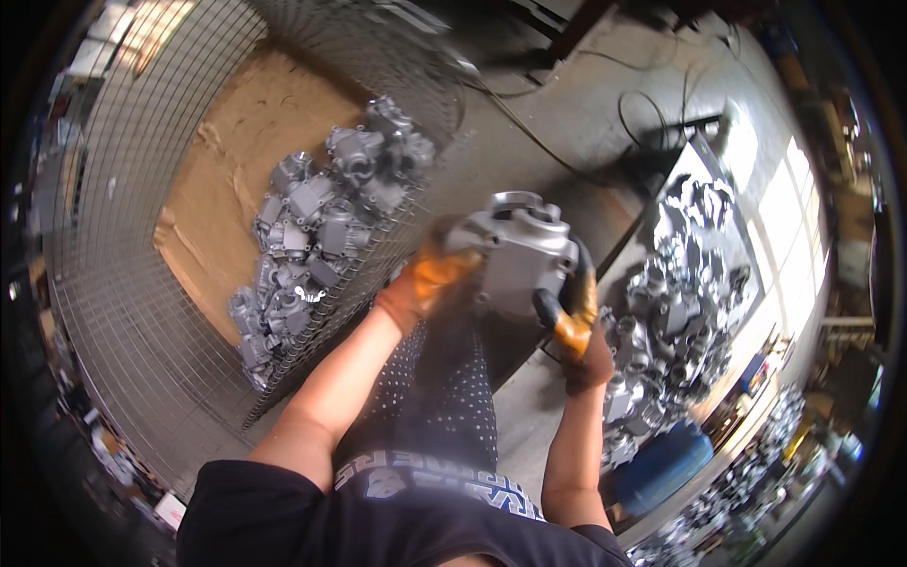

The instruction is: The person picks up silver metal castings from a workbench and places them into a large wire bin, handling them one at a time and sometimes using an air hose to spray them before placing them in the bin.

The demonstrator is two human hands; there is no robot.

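Note:
A grey cast metal housing (525, 263) with a round collar at its top is held up in front of my body. My left hand (433, 283), in an orange and brown work glove, grips its left side; those fingertips are blurred and partly hidden. Around its right edge my right hand (578, 317) is closed, in a glove with orange and dark patches. Left of me, several similar housings (321, 203) lie in rows along the near side of a wire mesh basket (213, 90). Many more castings (675, 298) are heaped on a table to the right.
Brown cardboard (213, 170) lines the basket floor. Its mesh wall stands close to my left forearm. Cables (529, 128) run over the grey floor ahead. A blue rounded container (661, 468) sits at my right, with more metal parts (727, 496) beyond it.

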